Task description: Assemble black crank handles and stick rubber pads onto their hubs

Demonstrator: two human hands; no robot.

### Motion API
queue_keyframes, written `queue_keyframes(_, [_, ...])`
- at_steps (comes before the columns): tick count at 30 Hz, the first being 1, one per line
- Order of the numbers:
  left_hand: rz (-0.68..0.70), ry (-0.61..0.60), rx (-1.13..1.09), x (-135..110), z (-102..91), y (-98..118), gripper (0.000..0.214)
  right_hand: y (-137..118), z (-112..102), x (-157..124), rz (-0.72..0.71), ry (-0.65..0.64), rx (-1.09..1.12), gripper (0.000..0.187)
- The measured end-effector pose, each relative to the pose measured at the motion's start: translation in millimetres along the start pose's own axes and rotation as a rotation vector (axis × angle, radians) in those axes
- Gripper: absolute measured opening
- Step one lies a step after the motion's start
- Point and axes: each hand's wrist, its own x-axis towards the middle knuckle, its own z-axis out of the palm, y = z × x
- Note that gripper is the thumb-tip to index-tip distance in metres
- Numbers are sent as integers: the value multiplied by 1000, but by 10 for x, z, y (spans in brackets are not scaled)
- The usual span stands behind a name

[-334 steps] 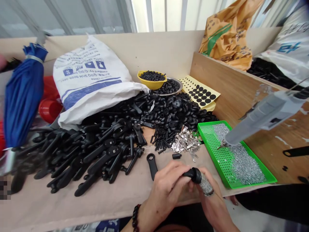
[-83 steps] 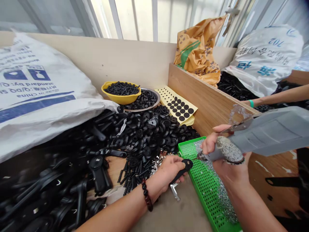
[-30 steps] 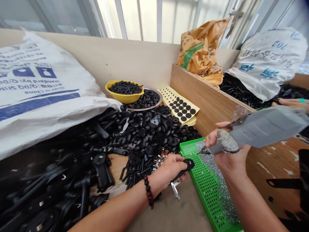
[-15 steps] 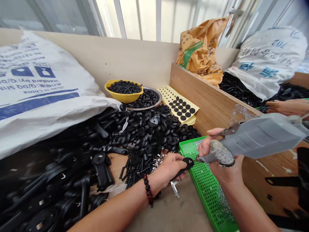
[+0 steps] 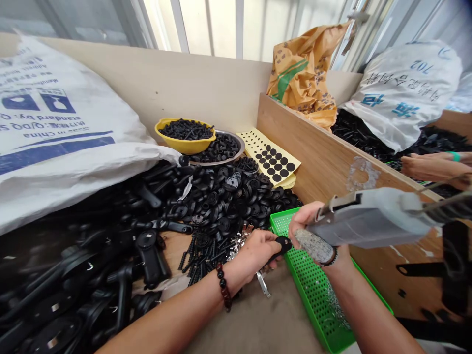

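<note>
My left hand (image 5: 256,250) is closed on a black plastic part (image 5: 283,244), its rounded end pointing right. Below those fingers a shiny metal clip (image 5: 263,284) sticks out. My right hand (image 5: 303,216) wraps around the front of a grey electric screwdriver (image 5: 372,219), held nearly level with its nose toward the black part. A speckled pad (image 5: 315,247) lies along the tool at my fingers. The screwdriver's tip is hidden, so I cannot tell whether it touches the part. Under both hands is a green perforated tray (image 5: 308,295) with small silver screws (image 5: 335,306).
Black round parts (image 5: 224,196) are heaped ahead, black arms (image 5: 147,255) to the left. Behind stand a yellow bowl (image 5: 184,146) and a metal bowl (image 5: 236,156), beside sticker sheets (image 5: 280,162). A wooden divider (image 5: 313,142) runs right; beyond it shows another person's hand (image 5: 420,166).
The screwdriver's body has swung down and toward me, and my right hand has shifted slightly left. My left hand keeps hold of the black part. The view has shifted a little.
</note>
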Motion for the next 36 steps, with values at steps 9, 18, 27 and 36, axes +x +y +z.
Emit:
queue_keyframes(9, [-28, -25, 33, 11, -57, 18, 16, 94, -175, 232, -126, 251, 156, 29])
queue_keyframes(18, [-8, -65, -17, -4, -81, -46, 25, 512, -215, 274, -86, 357, 48, 31])
queue_keyframes(27, [40, -62, 45, -10, -78, -84, 27, 540, -215, 250, -81, 351, 47, 26])
queue_keyframes(36, [150, -68, 147, 2, -69, -124, 13, 438, -179, 256, -102, 398, 65, 32])
